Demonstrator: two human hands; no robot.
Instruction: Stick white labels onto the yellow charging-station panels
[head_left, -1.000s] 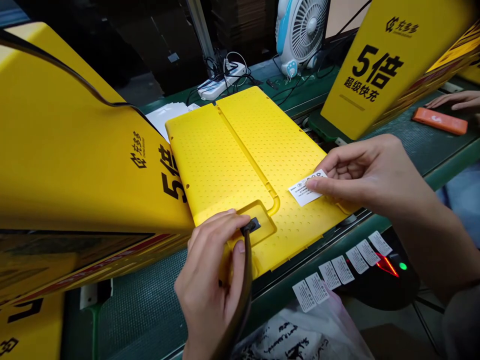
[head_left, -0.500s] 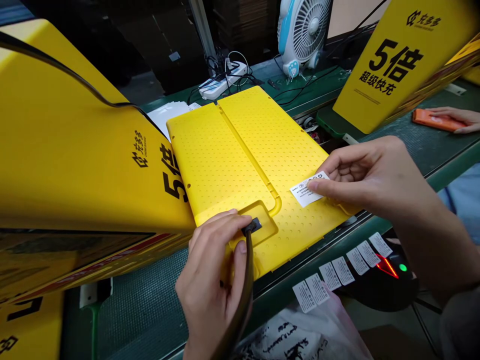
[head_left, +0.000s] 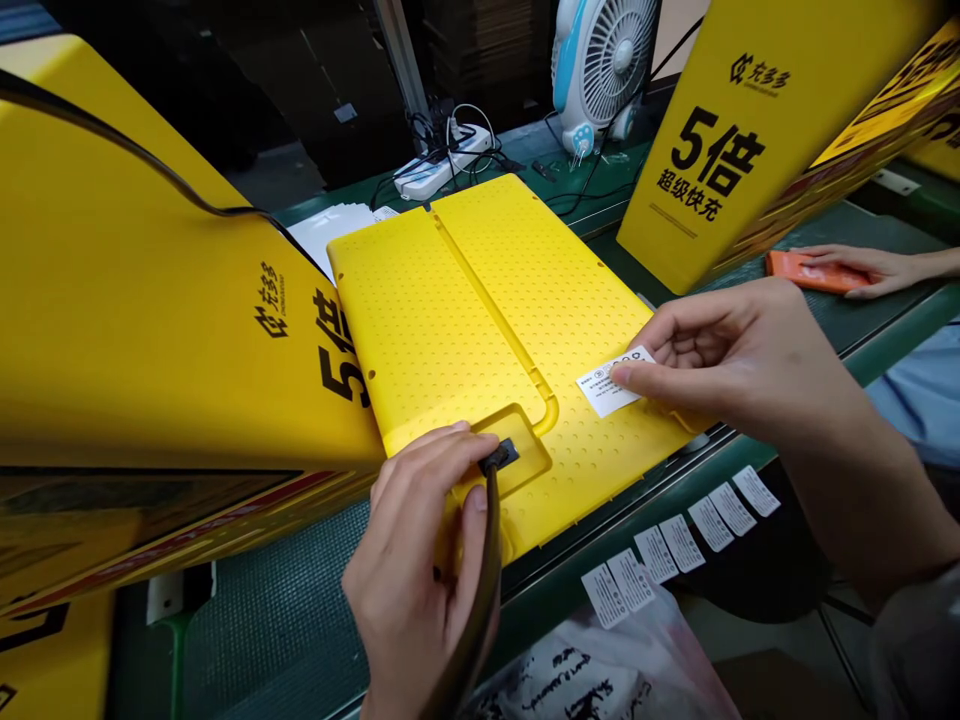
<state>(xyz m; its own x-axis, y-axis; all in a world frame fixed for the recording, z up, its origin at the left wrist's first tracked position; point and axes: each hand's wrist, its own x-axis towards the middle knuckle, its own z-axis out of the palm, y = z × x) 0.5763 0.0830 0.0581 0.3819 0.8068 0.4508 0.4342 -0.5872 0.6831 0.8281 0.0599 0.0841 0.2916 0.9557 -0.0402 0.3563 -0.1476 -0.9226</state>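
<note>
A dimpled yellow panel (head_left: 465,330) with a long groove lies in front of me. My left hand (head_left: 424,550) is at its near left corner, fingers bent around the end of a dark cable (head_left: 489,560) by the recess. The cable's black plug (head_left: 499,455) sits at the recess (head_left: 536,460); whether it is inserted cannot be made out. Between the thumb and fingers of my right hand (head_left: 720,350), a white printed label (head_left: 611,384) is pinched over the panel's right part. Whether the label touches the panel is unclear.
Yellow boxes stand left (head_left: 150,300) and right (head_left: 720,140). Several white labels (head_left: 681,543) hang along the near green edge. Behind are a power strip (head_left: 442,165) and a fan (head_left: 604,70). At the right, another person's hand (head_left: 870,270) rests on an orange object (head_left: 814,272).
The right yellow box has shifted left, and the other person's hand with the orange object has also moved left. My hands hold nearly the same pose.
</note>
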